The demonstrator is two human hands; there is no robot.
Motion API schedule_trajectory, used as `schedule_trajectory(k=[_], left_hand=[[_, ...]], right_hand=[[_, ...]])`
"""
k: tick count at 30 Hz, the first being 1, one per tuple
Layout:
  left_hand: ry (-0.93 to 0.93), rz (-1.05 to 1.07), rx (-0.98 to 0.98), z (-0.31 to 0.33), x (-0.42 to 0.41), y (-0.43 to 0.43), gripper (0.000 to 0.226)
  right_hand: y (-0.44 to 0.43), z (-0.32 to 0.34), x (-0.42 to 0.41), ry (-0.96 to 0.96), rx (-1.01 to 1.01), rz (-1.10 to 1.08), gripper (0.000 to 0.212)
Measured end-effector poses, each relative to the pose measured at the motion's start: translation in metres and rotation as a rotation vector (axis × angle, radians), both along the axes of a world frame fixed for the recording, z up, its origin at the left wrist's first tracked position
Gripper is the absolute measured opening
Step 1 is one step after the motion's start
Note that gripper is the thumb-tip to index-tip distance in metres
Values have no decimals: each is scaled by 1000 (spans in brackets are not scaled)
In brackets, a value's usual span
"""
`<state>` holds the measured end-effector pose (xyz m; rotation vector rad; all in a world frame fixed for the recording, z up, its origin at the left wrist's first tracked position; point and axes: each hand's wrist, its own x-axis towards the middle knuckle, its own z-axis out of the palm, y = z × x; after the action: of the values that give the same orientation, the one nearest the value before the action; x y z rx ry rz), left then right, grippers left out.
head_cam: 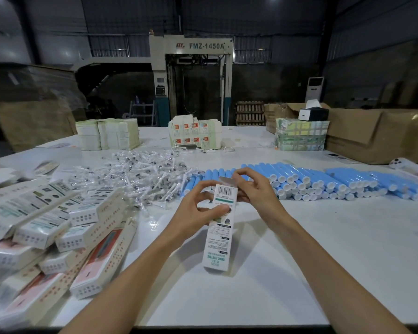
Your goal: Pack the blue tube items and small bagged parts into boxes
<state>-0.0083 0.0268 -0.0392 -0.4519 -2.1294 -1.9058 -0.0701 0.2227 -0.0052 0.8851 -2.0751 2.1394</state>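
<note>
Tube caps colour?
White caps on light blue tubes; head view shows them.

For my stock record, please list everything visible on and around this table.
white box: one, white, held above table centre
blue tubes: many, blue, right of centre
bagged parts: many, clear, pile left of centre
other boxes: many, white and pink, heap at left
flat carton stacks: three, pale, far edge
cardboard cartons: several, brown, far right
table: one, white, underneath
machine: one, grey, background
left hand: one, gripping the white box
right hand: one, pinching its top flap

Bare-armed: left hand (196,210), right hand (258,192).
</note>
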Motion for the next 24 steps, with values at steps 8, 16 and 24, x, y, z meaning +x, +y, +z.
schedule_trajectory(k=[8,16,24], left_hand=[[-7,-26,-2,1,0,-1,65],[5,-50,-1,0,-4,-2,76],[15,-38,-34,-1,-5,-2,78]], right_hand=[[6,3,-3,-215,-89,119,6],[6,5,-6,-285,-145,166,10],[15,6,-9,-229,-81,200,7]])
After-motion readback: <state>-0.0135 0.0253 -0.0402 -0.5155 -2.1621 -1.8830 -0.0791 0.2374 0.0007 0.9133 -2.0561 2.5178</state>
